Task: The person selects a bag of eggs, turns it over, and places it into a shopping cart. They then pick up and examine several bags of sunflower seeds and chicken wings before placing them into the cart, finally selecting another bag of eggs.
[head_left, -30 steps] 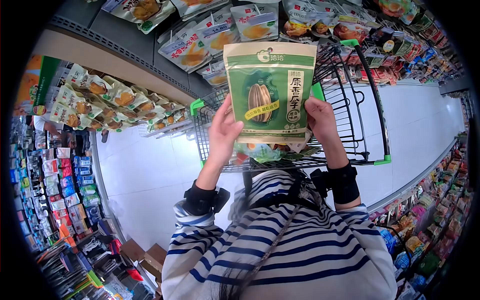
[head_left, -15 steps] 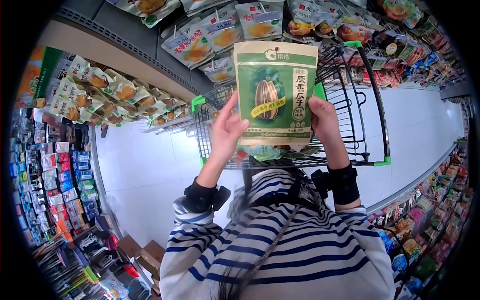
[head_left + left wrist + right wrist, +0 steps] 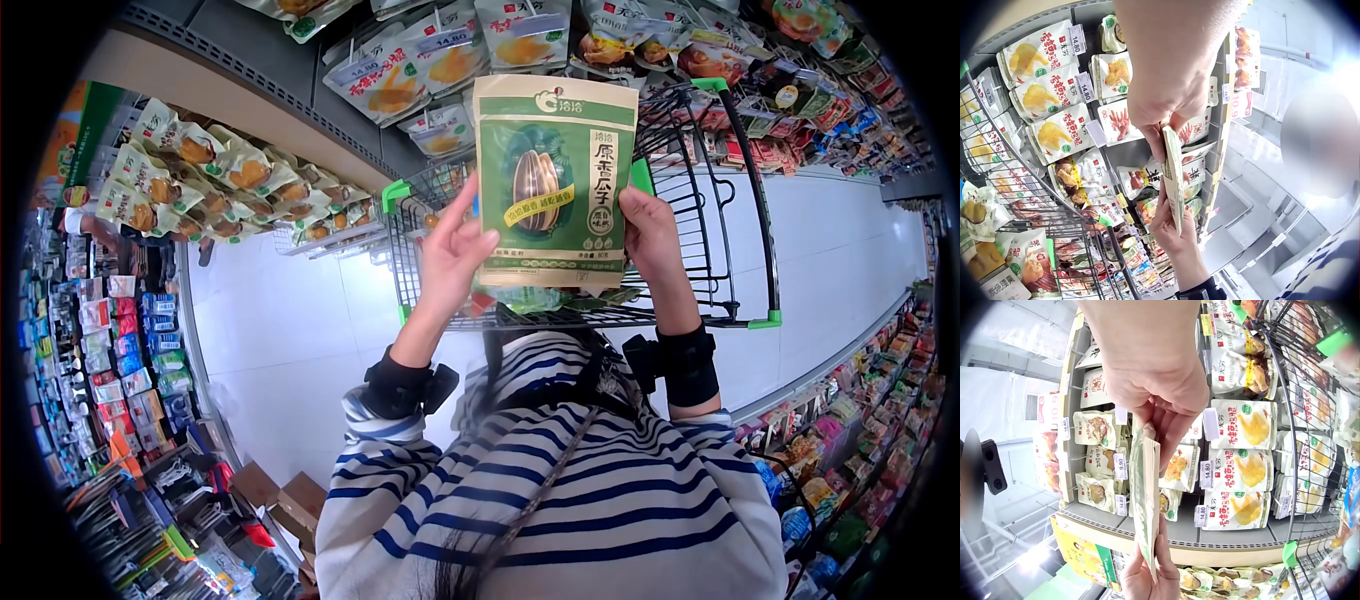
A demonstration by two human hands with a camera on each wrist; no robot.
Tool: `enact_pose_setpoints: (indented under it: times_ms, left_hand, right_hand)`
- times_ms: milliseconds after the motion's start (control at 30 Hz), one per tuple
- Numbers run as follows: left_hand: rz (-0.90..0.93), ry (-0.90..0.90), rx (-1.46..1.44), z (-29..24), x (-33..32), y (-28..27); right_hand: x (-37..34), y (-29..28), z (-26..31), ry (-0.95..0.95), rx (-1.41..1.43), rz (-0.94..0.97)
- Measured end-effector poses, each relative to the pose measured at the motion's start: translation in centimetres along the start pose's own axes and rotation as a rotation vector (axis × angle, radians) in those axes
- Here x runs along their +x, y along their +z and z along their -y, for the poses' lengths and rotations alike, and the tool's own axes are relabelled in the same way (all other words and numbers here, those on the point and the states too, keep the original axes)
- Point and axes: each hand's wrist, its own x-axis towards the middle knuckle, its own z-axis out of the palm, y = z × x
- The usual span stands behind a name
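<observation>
A green and tan bag of sunflower seeds (image 3: 535, 210) is held up over the shopping cart, its printed front facing the head camera. My left hand (image 3: 452, 262) pinches its left edge, with the thumb on the front. At the opposite edge my right hand (image 3: 655, 237) grips it, thumb in front and the other fingers behind. Both wrist views show the bag edge-on: on the left it is a thin pale strip (image 3: 1174, 178) between the two hands, on the right a slim green and tan side (image 3: 1145, 500).
The wire cart (image 3: 715, 215) with green corners stands right below the bag, with several packets (image 3: 1029, 259) in it. Shelves beyond hold hanging snack packs (image 3: 390, 75) with price tags. More packs (image 3: 215, 180) hang on the left, and goods racks (image 3: 870, 400) line the right.
The seed bag has shifted slightly to the right and a little up in the head view, and both hands have gone with it. Their hold looks the same.
</observation>
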Motion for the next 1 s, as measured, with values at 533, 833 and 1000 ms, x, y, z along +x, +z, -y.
enact_pose_setpoints:
  times_ms: [533,833,1000]
  left_hand:
    - [0.041,-0.016,0.002,-0.1,0.0,-0.3]
    - [-0.327,0.034,0.3,0.3,1.1,-4.8]
    - [-0.49,0.096,0.57,0.8,-0.6,-14.7]
  right_hand:
    - [0.3,0.0,-0.5,0.014,0.024,-0.023]
    - [0.8,-0.3,-0.3,0.119,-0.208,-0.136]
    - [-0.7,-3.8,-0.9,0.22,-0.244,-0.151]
